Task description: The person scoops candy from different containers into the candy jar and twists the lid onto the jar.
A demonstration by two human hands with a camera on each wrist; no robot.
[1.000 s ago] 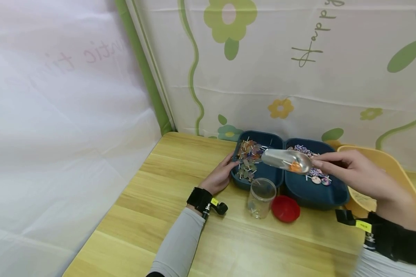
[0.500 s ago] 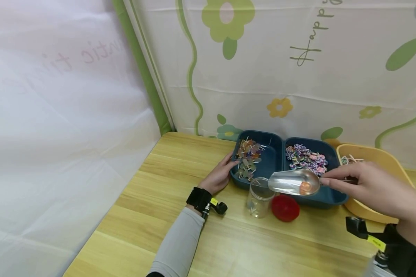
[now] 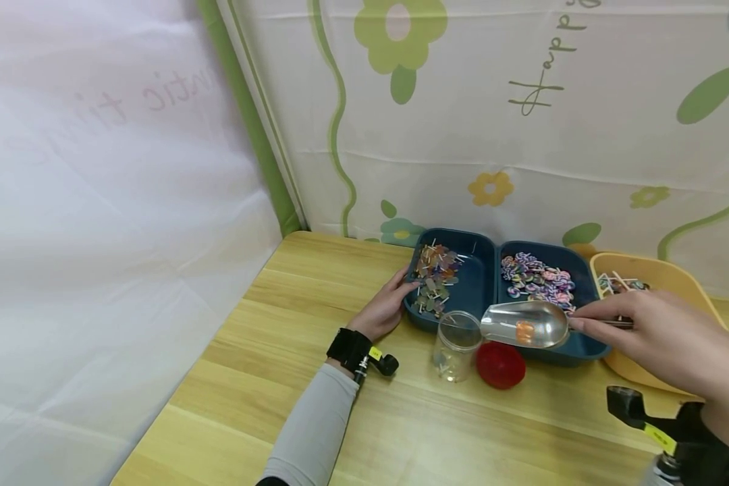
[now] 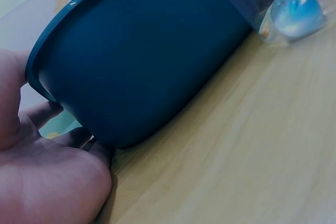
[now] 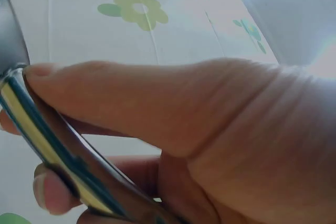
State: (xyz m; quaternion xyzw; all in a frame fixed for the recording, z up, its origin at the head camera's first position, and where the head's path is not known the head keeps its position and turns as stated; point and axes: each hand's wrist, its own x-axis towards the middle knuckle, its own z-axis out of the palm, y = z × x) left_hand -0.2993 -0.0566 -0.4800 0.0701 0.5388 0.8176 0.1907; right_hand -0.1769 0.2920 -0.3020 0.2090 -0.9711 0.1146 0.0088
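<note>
My right hand point(image 3: 662, 337) grips the handle of a metal scoop point(image 3: 547, 324), its thumb lying along the handle in the right wrist view. One orange candy point(image 3: 525, 331) lies in the scoop, whose mouth comes right up to the rim of a clear jar point(image 3: 455, 354). A few small pieces sit in the jar; a blue-and-white one point(image 4: 296, 11) shows in the left wrist view. My left hand point(image 3: 384, 309) holds the left end of a dark blue container point(image 3: 476, 287), thumb at the rim and fingers against the outer wall. Small lollipops point(image 3: 435, 273) fill that container's left side.
Against it on the right, a second dark blue container point(image 3: 574, 347) holds swirled lollipops point(image 3: 537, 277). A yellow container point(image 3: 674, 270) with more stick candies stands farther right, partly behind my right hand. A red lid point(image 3: 501, 365) lies beside the jar. A printed curtain hangs behind the table.
My right hand has moved the scoop right and nearer, from over the left blue container to beside the jar's rim. The orange candy stays in it. My left hand keeps its place.
</note>
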